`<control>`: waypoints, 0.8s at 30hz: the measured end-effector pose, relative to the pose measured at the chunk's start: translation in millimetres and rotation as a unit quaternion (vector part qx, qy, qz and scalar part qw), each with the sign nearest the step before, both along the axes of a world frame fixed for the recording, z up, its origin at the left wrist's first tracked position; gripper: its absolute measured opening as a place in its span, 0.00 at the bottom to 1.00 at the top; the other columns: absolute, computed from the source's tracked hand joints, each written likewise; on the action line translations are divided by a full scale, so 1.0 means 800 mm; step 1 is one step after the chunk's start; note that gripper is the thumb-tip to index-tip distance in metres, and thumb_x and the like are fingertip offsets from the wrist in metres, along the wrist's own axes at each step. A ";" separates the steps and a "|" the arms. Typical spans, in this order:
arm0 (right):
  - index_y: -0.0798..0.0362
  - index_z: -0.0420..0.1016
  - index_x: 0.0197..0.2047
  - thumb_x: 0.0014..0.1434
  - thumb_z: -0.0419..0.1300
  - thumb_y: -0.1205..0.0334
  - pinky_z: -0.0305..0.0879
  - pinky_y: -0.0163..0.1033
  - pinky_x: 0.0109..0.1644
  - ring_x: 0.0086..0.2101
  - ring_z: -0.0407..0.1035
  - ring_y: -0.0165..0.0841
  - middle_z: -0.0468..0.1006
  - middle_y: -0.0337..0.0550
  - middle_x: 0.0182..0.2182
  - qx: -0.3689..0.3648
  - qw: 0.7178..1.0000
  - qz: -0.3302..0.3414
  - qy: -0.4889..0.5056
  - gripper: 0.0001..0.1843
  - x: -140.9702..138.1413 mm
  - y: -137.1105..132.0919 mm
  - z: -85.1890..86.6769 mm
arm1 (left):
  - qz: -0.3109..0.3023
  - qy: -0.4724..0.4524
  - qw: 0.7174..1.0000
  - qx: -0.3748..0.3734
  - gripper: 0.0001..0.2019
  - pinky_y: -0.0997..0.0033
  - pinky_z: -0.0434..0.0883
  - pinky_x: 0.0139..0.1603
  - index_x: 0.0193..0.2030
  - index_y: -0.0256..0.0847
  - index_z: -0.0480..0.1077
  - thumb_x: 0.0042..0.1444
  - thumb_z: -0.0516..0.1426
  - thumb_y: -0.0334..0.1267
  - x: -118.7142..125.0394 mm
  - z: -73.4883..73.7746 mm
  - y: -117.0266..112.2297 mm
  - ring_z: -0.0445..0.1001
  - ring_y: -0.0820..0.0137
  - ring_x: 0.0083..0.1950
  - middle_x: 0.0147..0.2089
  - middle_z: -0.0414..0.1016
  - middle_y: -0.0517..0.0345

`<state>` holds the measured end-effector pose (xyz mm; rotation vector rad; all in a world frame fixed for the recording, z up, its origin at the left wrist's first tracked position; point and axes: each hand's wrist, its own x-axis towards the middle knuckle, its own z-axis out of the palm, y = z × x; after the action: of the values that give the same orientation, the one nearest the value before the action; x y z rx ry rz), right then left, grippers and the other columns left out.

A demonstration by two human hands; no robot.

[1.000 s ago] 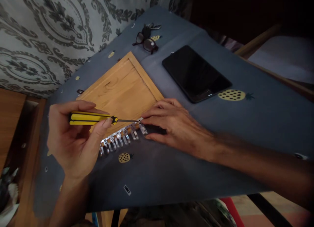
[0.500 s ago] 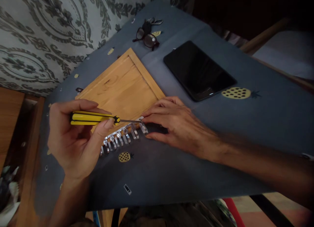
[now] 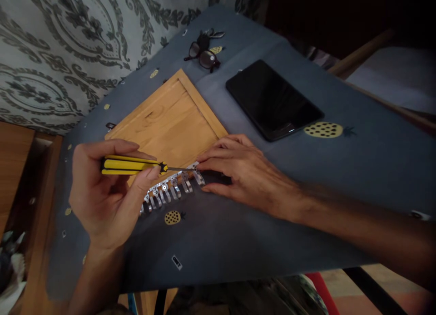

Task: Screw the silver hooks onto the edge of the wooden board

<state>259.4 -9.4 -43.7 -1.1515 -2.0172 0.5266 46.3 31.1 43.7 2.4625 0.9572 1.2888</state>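
Observation:
My left hand [image 3: 105, 197] is closed around the yellow and black handle of a screwdriver [image 3: 132, 165]. Its thin shaft points right, with the tip at the rightmost hook of a metal hook rail [image 3: 175, 182]. The rail, with several silver hooks, lies along the near edge of a wooden board [image 3: 170, 120] with a raised rim. My right hand [image 3: 245, 174] grips the right end of the rail, fingers on top and thumb beside the last hook. My left hand partly hides the board's left corner and the rail's left end.
A black tablet [image 3: 272, 99] lies on the blue pineapple-print tablecloth [image 3: 231, 242], right of the board. Behind the board are glasses [image 3: 203, 58] and a bunch of keys [image 3: 209, 36]. A patterned curtain [image 3: 68, 47] hangs along the table's far left side.
The view has shifted slightly. My left hand and the screwdriver sit a touch further right, its tip still at the last hook. My right hand keeps its hold on the rail's end.

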 end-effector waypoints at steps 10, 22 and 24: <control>0.51 0.82 0.42 0.59 0.68 0.62 0.59 0.49 0.55 0.47 0.72 0.42 0.84 0.44 0.45 0.014 1.000 0.003 0.016 0.07 0.000 0.000 -0.003 | 0.000 0.010 1.000 0.005 0.21 0.82 0.78 0.38 0.50 0.41 0.73 0.48 0.68 0.27 0.002 -0.002 -0.002 0.80 0.77 0.37 0.40 0.75 0.62; 0.50 0.81 0.43 0.59 0.69 0.62 0.58 0.49 0.56 0.47 0.72 0.41 0.84 0.43 0.44 0.009 1.000 0.004 0.016 0.08 0.000 0.000 -0.003 | -0.029 0.020 0.999 -0.041 0.23 0.77 0.81 0.43 0.51 0.41 0.70 0.49 0.66 0.22 0.003 0.003 -0.004 0.81 0.74 0.41 0.41 0.75 0.62; 0.50 0.81 0.43 0.59 0.68 0.62 0.58 0.48 0.56 0.48 0.72 0.41 0.84 0.43 0.45 0.013 1.000 0.006 0.017 0.08 0.000 0.000 -0.003 | -0.027 0.009 0.998 -0.049 0.24 0.77 0.81 0.43 0.52 0.41 0.69 0.49 0.67 0.23 0.003 0.002 -0.004 0.82 0.74 0.41 0.43 0.74 0.62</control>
<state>259.3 -9.4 -46.5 -1.1089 -1.9962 0.5210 48.8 27.5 45.4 2.4130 0.9290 1.1754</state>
